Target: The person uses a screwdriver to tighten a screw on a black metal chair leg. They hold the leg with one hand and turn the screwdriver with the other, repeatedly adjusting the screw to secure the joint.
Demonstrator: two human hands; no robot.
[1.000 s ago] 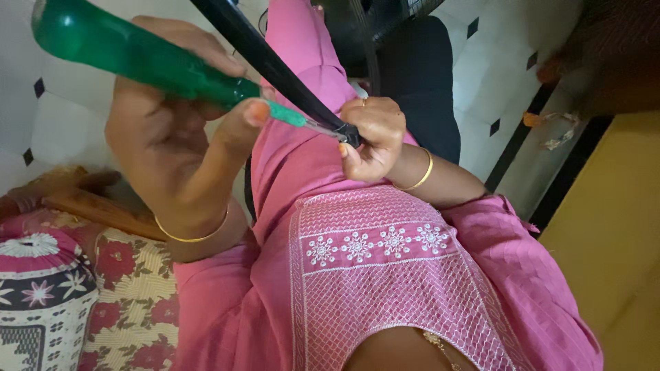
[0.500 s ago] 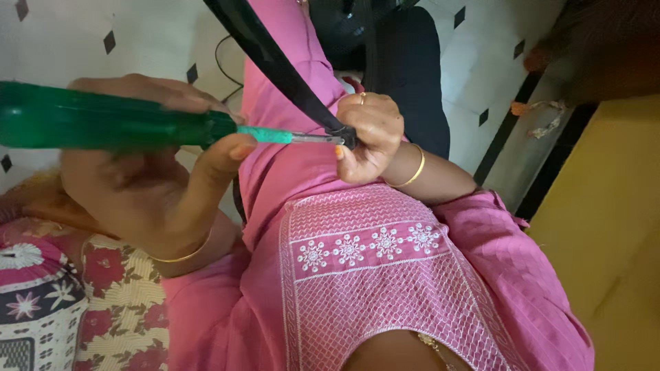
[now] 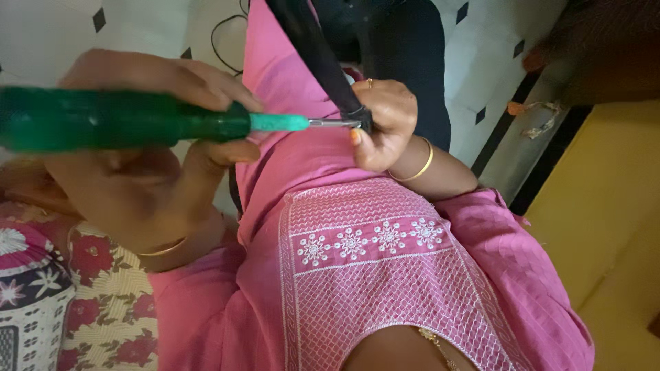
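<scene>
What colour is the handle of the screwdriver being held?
Translucent green; the screwdriver, gripped in the left hand, shows clearly in the head view.

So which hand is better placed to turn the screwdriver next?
Left. The left hand grips the green screwdriver, its metal tip at the end of the black strip. The right hand is pinching that end, so it likely just steadies it.

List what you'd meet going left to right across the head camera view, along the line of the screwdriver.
green screwdriver handle gripped in the left hand → its metal tip → black bar's end pinched in the right hand → gold bangle → yellow surface
</scene>
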